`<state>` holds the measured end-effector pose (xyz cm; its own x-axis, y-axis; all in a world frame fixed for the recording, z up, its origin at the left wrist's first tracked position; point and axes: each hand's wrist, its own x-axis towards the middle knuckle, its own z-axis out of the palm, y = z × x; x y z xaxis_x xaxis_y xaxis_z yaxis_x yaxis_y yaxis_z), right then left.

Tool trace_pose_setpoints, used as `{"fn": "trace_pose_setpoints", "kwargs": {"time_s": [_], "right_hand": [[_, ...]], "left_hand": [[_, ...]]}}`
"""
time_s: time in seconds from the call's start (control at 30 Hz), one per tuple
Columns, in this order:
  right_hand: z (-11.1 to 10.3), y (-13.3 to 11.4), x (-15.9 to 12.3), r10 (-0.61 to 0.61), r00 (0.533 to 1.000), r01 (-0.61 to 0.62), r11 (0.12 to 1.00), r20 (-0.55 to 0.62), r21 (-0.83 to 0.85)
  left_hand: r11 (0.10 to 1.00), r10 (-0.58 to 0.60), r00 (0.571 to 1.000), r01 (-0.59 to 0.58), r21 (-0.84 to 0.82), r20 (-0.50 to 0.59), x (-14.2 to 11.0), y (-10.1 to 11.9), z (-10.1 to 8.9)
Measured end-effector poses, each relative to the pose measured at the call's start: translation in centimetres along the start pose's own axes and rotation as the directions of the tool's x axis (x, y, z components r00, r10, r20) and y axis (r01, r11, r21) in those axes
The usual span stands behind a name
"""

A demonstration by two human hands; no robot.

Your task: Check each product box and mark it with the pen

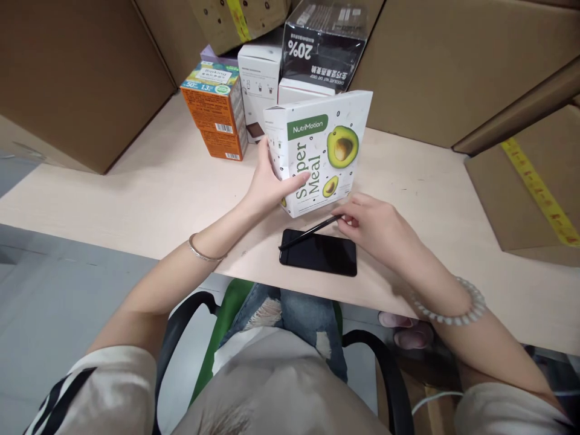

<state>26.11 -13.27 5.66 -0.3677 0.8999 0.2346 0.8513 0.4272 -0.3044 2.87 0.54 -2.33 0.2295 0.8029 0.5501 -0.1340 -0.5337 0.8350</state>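
Observation:
My left hand [268, 184] is closed on a white carton [324, 160] printed "NutriMotion Super Meal" with avocado pictures. Its thumb lies across the front face, and the other fingers are mostly hidden behind the side. The carton leans slightly over the table. In my right hand [374, 226], pinched between thumb and fingers, is a slim black pen [312, 231]. The pen slants down to the left over a dark-screened phone [324, 257] lying near the table's front edge; whether its tip touches the phone I cannot tell.
Behind the carton stand an orange box [212, 115], a white box [258, 78] and a black "20%" box [321, 54]. A large cardboard box [86, 72] is at left, and a taped one [521, 187] at right. The pale table's [158, 187] front edge runs past my lap.

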Motion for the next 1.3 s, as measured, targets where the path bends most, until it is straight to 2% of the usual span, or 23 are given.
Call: {"fn": "trace_pose_setpoints", "kwargs": {"time_s": [0.13, 0.27, 0.33, 0.4, 0.5, 0.57, 0.63, 0.7, 0.87, 1.1, 1.2, 1.3], "right_hand": [[1.5, 0.9, -1.3, 0.130, 0.986, -0.121, 0.989, 0.103, -0.088], [2.6, 0.9, -1.5, 0.155, 0.976, -0.121, 0.970, 0.153, -0.209], [2.7, 0.9, -1.6, 0.083, 0.986, -0.046, 0.970, 0.145, -0.240], [2.5, 1.0, -1.8, -0.065, 0.987, 0.093, 0.977, 0.144, -0.194], [1.9, 0.9, -2.1, -0.273, 0.959, 0.279, 0.957, 0.073, -0.084], [1.6, 0.6, -2.5, -0.355, 0.935, 0.355, 0.934, 0.024, -0.032], [1.4, 0.2, -2.9, -0.401, 0.915, 0.401, 0.916, 0.039, 0.001], [1.5, -0.2, -3.2, -0.385, 0.917, 0.387, 0.922, 0.102, 0.004], [1.7, -0.4, -3.5, -0.234, 0.943, 0.236, 0.971, 0.235, 0.021], [2.1, 0.2, -3.0, -0.134, 0.943, 0.086, 0.982, 0.304, 0.166], [2.2, 0.3, -2.8, -0.140, 0.947, 0.086, 0.978, 0.288, 0.190], [2.6, 0.3, -2.9, -0.233, 0.949, 0.194, 0.962, 0.212, 0.190]], "left_hand": [[1.000, 0.015, 1.000, -0.015, 0.024, 0.012, -0.1, -0.2, -0.3], [0.998, 0.043, 0.999, -0.044, 0.044, 0.027, -0.2, -0.7, -0.5], [0.997, 0.058, 0.998, -0.059, 0.048, 0.024, -0.2, -1.0, -0.6], [0.996, 0.070, 0.997, -0.071, 0.058, 0.027, -0.1, -1.4, -0.7], [0.993, 0.081, 0.996, -0.084, 0.087, 0.036, 0.0, -1.8, -1.0], [0.990, 0.089, 0.995, -0.093, 0.108, 0.040, 0.0, -1.8, -1.1], [0.988, 0.093, 0.995, -0.098, 0.121, 0.047, 0.0, -1.6, -1.2], [0.987, 0.092, 0.995, -0.097, 0.125, 0.045, 0.0, -1.4, -1.1], [0.988, 0.078, 0.997, -0.080, 0.134, 0.018, 0.0, -0.9, -0.7], [0.988, 0.050, 0.999, -0.049, 0.148, -0.002, -0.1, -0.4, -0.4], [0.987, 0.060, 0.998, -0.060, 0.148, 0.002, -0.2, -0.2, -0.3], [0.987, 0.073, 0.997, -0.074, 0.142, 0.008, -0.3, -0.1, -0.2]]}}
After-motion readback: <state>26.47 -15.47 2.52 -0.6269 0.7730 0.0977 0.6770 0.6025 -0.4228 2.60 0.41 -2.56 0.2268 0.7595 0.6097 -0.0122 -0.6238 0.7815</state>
